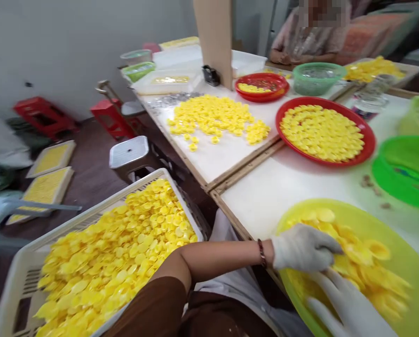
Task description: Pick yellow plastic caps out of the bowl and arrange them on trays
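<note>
My left hand, in a white glove, reaches over the rim of a translucent yellow basin. Its fingers are curled close together, and whatever they may hold is hidden. Lower in the basin, my right hand, also gloved, has its thumb and fingers apart, just below the left fingertips. Loose yellow plastic pieces, shallow and cup-like, lie beside both hands, some blurred. Left of my body stands a white crate heaped with small yellow cup-shaped pieces.
A red tray of yellow pieces stands on the white table, near a green basket. Another yellow pile lies farther off. Opposite sits a person. A stool is left of the table.
</note>
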Available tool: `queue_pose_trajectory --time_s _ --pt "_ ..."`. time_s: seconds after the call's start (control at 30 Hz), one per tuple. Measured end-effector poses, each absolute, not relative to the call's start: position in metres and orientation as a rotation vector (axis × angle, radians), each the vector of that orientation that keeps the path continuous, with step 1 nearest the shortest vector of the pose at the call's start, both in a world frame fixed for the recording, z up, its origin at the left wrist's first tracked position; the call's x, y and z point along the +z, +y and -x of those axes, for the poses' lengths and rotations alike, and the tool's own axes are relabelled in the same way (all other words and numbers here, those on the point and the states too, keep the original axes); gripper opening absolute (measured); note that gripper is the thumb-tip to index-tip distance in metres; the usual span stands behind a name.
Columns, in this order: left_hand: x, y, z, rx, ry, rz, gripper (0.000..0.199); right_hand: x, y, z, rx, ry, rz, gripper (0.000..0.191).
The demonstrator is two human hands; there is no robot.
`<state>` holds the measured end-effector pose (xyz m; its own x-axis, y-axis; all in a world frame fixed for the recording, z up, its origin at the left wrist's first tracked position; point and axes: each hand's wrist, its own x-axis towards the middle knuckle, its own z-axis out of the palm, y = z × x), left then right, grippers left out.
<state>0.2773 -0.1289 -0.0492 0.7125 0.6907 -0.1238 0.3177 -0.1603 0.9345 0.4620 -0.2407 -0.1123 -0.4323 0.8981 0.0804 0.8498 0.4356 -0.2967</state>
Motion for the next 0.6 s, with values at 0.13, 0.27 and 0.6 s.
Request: queue_pose_trajectory --time_s 0.13,0.27,0.6 --pt "-0.037 -0.136 -0.282 0.443 0.849 -1.809 0.029 -0.07 -0.229 -0.435 0.528 -2.593 1.758 0.032" --pt "-0.042 -0.127 -0.289 0.442 0.756 -1.786 0.024 -0.043 -0.219 -0.45 0.604 -2.624 2.123 0.034" --pt "-0.058 -0.104 -0.295 0.358 0.728 -1.824 0.029 -0.058 -0.209 -0.468 0.95 -2.291 1.97 0.015"
